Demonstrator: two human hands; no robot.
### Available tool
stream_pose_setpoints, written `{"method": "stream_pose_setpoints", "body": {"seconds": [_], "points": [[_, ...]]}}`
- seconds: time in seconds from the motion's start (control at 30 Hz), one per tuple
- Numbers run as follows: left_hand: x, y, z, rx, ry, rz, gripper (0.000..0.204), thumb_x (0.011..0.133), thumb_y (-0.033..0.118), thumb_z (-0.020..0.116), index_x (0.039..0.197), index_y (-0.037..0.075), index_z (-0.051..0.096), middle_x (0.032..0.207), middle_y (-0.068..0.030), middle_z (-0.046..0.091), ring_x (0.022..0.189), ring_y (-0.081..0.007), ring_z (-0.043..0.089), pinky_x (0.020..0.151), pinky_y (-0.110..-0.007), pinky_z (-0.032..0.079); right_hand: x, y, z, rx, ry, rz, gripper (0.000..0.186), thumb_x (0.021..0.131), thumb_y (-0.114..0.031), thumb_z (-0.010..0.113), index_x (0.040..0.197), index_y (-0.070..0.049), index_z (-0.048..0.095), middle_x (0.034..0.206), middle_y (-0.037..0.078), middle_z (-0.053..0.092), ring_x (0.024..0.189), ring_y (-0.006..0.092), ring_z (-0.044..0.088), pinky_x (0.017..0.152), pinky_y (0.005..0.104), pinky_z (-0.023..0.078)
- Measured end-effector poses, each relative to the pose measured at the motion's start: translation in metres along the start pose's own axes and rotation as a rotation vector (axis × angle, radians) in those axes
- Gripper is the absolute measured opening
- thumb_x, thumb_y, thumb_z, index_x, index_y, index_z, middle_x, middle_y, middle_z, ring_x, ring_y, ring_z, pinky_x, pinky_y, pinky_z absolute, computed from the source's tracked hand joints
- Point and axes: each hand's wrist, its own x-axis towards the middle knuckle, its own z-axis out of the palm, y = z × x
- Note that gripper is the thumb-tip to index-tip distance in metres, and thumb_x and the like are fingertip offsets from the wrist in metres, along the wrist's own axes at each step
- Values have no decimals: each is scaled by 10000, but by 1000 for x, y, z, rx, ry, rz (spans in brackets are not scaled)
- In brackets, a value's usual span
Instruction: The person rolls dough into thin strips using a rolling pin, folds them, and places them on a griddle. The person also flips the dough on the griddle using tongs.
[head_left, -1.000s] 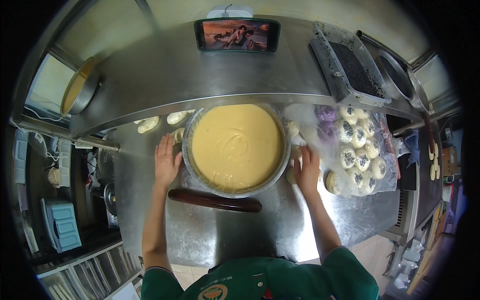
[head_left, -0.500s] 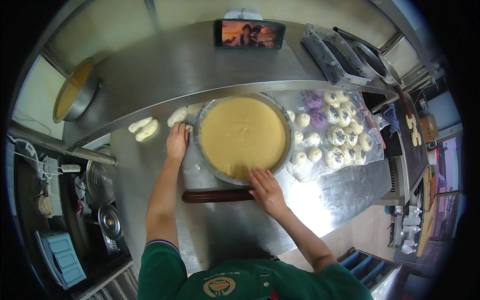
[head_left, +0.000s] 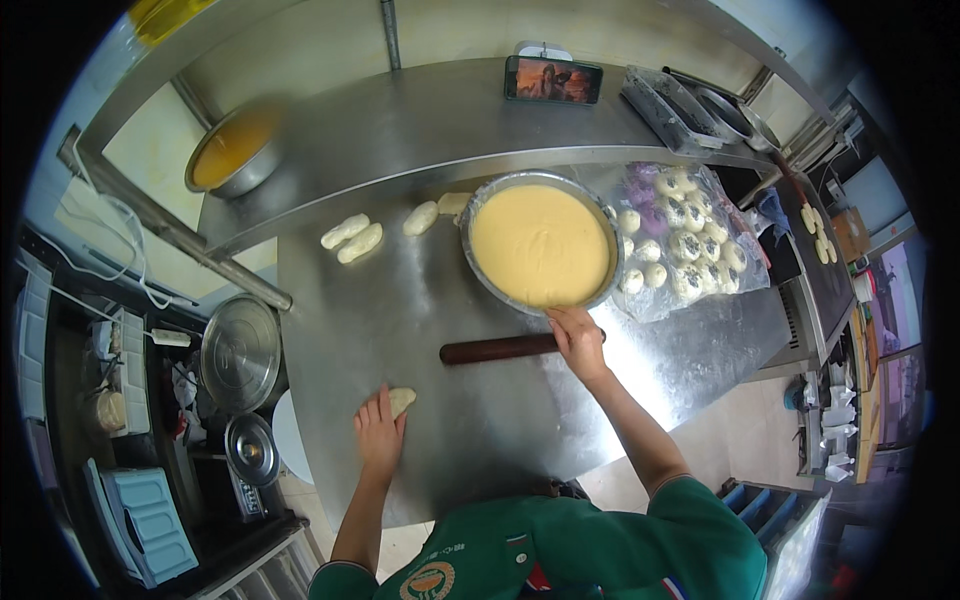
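On the steel table, my left hand point(head_left: 380, 430) has its fingers curled on a pale, elongated dough piece point(head_left: 402, 399). My right hand point(head_left: 578, 342) is at the front edge of a large metal bowl of yellow batter point(head_left: 535, 245), fingertips closed on its rim. A dark wooden rolling pin point(head_left: 490, 350) lies just in front of the bowl, partly under that hand. Left of the bowl lie several pale dough pieces point(head_left: 360, 243). To its right, round buns point(head_left: 688, 247), some dark-speckled, sit on crumpled plastic with a purple mass point(head_left: 645, 205).
The shelf point(head_left: 400, 120) above holds another bowl point(head_left: 225, 160), a propped phone point(head_left: 553, 80) and a dark-speckled tub point(head_left: 668, 110). Lids point(head_left: 240, 355) and a blue plastic container point(head_left: 145, 525) are at the left. A side counter point(head_left: 818, 290) runs along the right.
My left hand has moved from beside the bowl toward the near left with a dough piece. My right hand has shifted from the bowl's right side to its front rim. The view has shifted.
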Motion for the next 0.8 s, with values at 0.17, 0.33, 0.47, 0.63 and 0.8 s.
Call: {"method": "stream_pose_setpoints", "body": {"seconds": [0.17, 0.33, 0.47, 0.63, 0.8], "points": [[14, -10, 24, -188, 10, -74, 425, 856, 266, 701, 1204, 58, 575, 1055, -129, 613, 945, -334, 595, 812, -444, 488, -157, -69, 79, 354, -499, 43, 553, 919, -267, 604, 1404, -47, 453, 1426, 182, 484, 1286, 328, 474, 1065, 458, 385], [39, 75, -25, -503, 201, 126, 349, 859, 265, 690, 1133, 68, 601, 900, -120, 634, 789, -329, 622, 648, -437, 516, -153, -95, 71, 27, -757, -216, 687, 901, -315, 630, 1468, -22, 375, 1528, 202, 361, 1440, 336, 308, 1181, 463, 235], [4, 147, -21, -332, 6, 447, 548, 788, 294, 747, 1259, 86, 562, 1046, -89, 605, 946, -276, 586, 773, -407, 485, -144, -9, 16, -205, -300, 229, 577, 918, -222, 604, 1420, 7, 433, 1505, 214, 388, 1404, 365, 352, 1162, 452, 279], [-49, 128, 36, -241, 58, 328, 526, 799, 242, 733, 1279, 88, 582, 1088, -74, 592, 1007, -248, 549, 844, -401, 449, -147, -66, -9, 7, -242, -159, 446, 845, -145, 687, 1252, 7, 588, 1199, 193, 619, 1081, 359, 600, 934, 397, 505], [-33, 119, 31, -534, -6, 331, 451, 795, 111, 706, 1234, 58, 623, 1091, -79, 582, 997, -280, 548, 863, -435, 441, -162, -76, 11, 128, -342, -16, 383, 819, -113, 665, 1197, -50, 650, 1091, 101, 626, 977, 313, 590, 871, 458, 488]]}}
